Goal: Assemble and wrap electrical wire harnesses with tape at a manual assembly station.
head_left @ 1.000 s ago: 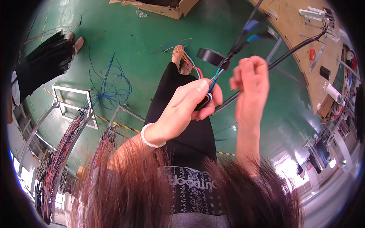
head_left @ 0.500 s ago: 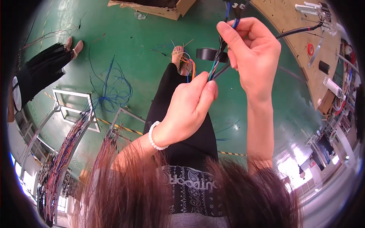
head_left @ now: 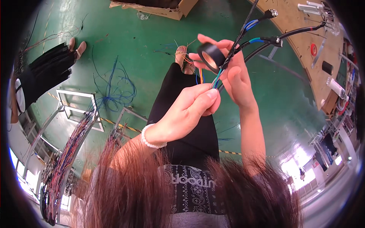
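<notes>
A bundle of thin wires [head_left: 217, 78], partly wrapped in black tape, runs up from my left hand [head_left: 186, 112]. The left fingers and thumb are closed around its lower part. A roll of black tape [head_left: 211, 57] hangs against the wrapped stretch, just above that grip. Behind the roll and the bundle is my right hand [head_left: 237, 78], its fingers stretched out and spread around the roll, its thumb apart. Whether those fingers bear on the roll is partly hidden. Two short branches with blue and green wires end in dark connectors [head_left: 270, 14] at upper right.
A wooden board [head_left: 294, 47] with fixtures, a red tape roll [head_left: 313, 49] and a thick black cable [head_left: 300, 31] stands at right. Wires hang over a metal rack [head_left: 76, 129] at left. Blue wires [head_left: 114, 93] lie on the green floor near another person's feet [head_left: 80, 49].
My right hand has let go of the upper bundle and moved down and left to the tape roll. The roll now sits tilted against the bundle. The branch connectors have come into view.
</notes>
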Demonstrator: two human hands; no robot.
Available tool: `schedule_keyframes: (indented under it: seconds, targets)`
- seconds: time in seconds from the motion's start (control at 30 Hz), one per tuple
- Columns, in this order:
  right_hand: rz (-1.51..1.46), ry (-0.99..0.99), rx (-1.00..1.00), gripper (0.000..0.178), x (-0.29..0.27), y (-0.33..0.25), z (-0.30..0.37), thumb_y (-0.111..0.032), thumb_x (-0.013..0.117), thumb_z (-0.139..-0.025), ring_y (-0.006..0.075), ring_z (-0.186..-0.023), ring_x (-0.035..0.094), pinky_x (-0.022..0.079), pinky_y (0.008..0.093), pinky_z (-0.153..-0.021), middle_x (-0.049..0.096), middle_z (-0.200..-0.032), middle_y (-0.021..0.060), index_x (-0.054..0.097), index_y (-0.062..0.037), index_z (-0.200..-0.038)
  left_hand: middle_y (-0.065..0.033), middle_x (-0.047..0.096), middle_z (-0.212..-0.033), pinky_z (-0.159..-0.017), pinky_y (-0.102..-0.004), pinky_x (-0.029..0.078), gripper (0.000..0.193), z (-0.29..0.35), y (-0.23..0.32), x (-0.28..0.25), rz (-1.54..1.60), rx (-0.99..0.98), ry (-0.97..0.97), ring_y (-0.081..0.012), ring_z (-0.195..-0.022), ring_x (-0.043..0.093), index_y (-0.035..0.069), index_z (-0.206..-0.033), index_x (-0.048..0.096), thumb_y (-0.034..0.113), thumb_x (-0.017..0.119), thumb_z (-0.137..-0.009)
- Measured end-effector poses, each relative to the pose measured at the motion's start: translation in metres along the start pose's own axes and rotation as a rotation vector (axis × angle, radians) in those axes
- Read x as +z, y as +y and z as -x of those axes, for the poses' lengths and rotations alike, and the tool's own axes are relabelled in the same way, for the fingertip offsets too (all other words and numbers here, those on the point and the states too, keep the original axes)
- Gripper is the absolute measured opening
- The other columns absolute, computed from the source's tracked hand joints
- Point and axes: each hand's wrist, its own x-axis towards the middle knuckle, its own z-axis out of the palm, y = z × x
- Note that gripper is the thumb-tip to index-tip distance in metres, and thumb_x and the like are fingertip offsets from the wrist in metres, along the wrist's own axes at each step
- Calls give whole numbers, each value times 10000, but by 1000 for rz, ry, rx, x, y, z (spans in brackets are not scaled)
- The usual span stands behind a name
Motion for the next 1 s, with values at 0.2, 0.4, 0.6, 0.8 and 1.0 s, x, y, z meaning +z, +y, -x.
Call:
schedule_keyframes:
  seconds: [0.2, 0.4, 0.6, 0.8, 1.0]
  targets:
    - [52, -13, 29, 489, -1, 0, 15, -418, 617, -931, 352, -1185, 572, 529, 464, -941, 428, -1419, 243, 534, 31, -1108, 13, 403, -650, -548, -253, 302, 325, -2, -4, 2, -88, 71, 52, -85, -593, 336, 54, -743, 459, 228, 424, -1015]
    - [880, 54, -105, 374, 30, -63, 47, -368, 592, -962, 177, -860, 557, 459, 291, -744, 534, -1049, 113, 592, 6, -965, -128, 501, -612, -561, -380, 402, 173, -5, -17, -2, -641, 239, 246, -288, -565, 486, 14, -777, 507, 121, 558, -902]
    - [641, 553, 102, 411, 44, -43, 22, -113, 747, -852, 79, -726, 464, 413, 250, -628, 499, -856, -16, 523, -43, -1190, -158, 545, -622, -561, -479, 422, 169, -12, -14, 8, -971, 439, 381, -393, -596, 531, 24, -742, 492, 105, 610, -831]
    - [-428, -20, 180, 604, 16, 9, 2, -549, 619, -880, 308, -1260, 502, 448, 464, -1020, 472, -1385, 213, 551, -16, -1156, -152, 524, -616, -535, -391, 412, 209, -4, -10, 4, -305, 150, 68, -320, -571, 543, 12, -776, 473, 127, 531, -941]
    - [795, 169, -146, 426, 23, -35, 58, -405, 648, -895, 240, -968, 582, 494, 353, -774, 558, -1120, 155, 649, -26, -1090, -151, 574, -673, -550, -391, 435, 88, -1, -13, 4, -632, 112, 184, -338, -623, 566, 24, -919, 565, 98, 594, -883]
